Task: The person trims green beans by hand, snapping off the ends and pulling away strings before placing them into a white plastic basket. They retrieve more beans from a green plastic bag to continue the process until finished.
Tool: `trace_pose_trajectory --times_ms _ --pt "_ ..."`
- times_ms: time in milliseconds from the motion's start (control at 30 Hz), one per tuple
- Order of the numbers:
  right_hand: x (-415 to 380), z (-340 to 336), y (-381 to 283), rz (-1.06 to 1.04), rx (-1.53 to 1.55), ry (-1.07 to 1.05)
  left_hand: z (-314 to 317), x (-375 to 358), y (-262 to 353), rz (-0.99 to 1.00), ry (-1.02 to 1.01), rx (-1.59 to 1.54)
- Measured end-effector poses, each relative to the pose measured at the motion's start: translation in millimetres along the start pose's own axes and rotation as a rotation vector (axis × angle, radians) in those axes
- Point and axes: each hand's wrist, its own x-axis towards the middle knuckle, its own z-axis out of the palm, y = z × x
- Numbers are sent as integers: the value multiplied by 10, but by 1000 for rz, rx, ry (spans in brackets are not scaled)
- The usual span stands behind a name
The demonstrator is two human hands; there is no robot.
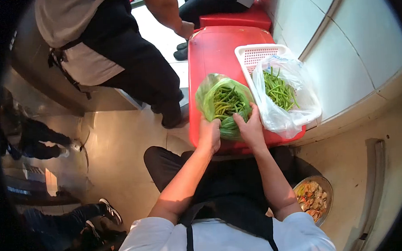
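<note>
A green plastic bag (203,95) lies open on the red table (215,51), with green beans (227,101) heaped inside it. My left hand (210,134) is closed on the bag's near left edge. On the near right side, my right hand (252,128) grips the same bag, its thumb pointing in toward the beans. Just to the right, a clear plastic bag (277,123) with more green beans (280,91) rests in a white perforated basket (246,55). The fingertips of both hands are partly hidden by the bag.
A person in a dark apron (130,52) stands at the left, one hand (186,30) near the table's far corner. Another person sits beyond, beside a red seat (236,20). A tiled wall (341,56) borders the right. A metal bowl (329,196) of food scraps sits low at right.
</note>
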Motion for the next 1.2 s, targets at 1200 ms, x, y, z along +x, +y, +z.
trace_pose_trajectory --times_ms 1200 --pt "-123 113 -603 -540 -552 -143 -104 -161 265 -32 36 -253"
